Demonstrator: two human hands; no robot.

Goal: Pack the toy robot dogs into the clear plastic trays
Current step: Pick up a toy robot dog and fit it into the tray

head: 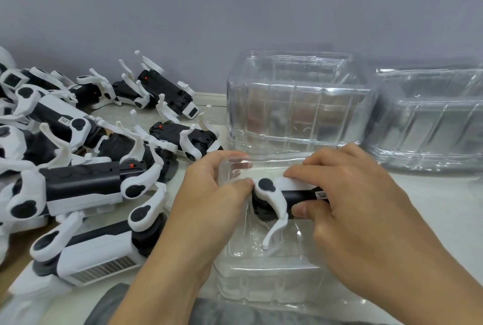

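Note:
A black-and-white toy robot dog (281, 197) lies on its side inside a clear plastic tray (264, 275) at the table's front edge. My right hand (360, 207) grips the dog's body, fingers over the top and thumb against its near side. My left hand (211, 201) holds the tray's left wall, fingers curled over its rim and fingertips touching the dog's head end. One white leg of the dog points down toward me. Much of the dog's body is hidden under my right hand.
Several more robot dogs (78, 188) lie heaped on the left of the table. A tall stack of clear trays (295, 105) stands just behind the tray in use, and another stack (431, 120) sits at the right. A grey wall rises behind.

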